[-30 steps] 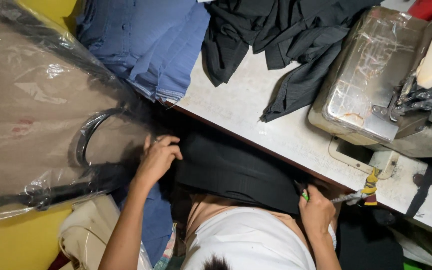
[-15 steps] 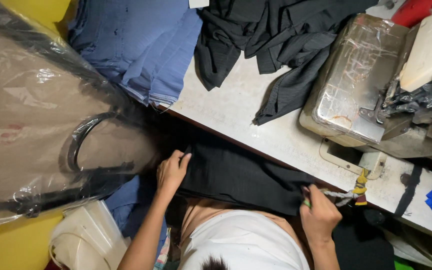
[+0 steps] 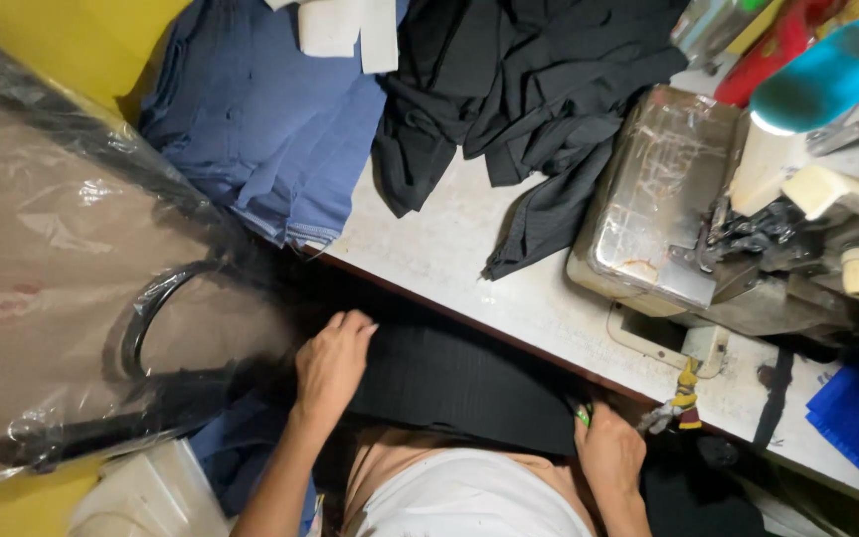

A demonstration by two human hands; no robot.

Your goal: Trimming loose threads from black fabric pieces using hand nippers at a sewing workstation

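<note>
A piece of black fabric (image 3: 459,383) lies across my lap, just below the table's front edge. My left hand (image 3: 332,363) rests flat on its left end, fingers curled over the cloth. My right hand (image 3: 610,452) grips the fabric's right end, with a small green-tipped object (image 3: 582,416) pinched against it. A short striped yellow and red cord (image 3: 683,393) hangs at the table edge beside my right hand.
A worn sewing machine (image 3: 748,219) stands on the pale table (image 3: 509,298) at right. Heaped black garments (image 3: 519,89) and stacked blue garments (image 3: 270,129) lie at the back. A large clear plastic bag (image 3: 62,288) bulges at left. A blue box (image 3: 857,408) sits at far right.
My left hand has slid right from the plastic bag's side onto the black fabric. The view has tilted up, showing more of the table and machine. My right hand stays put.
</note>
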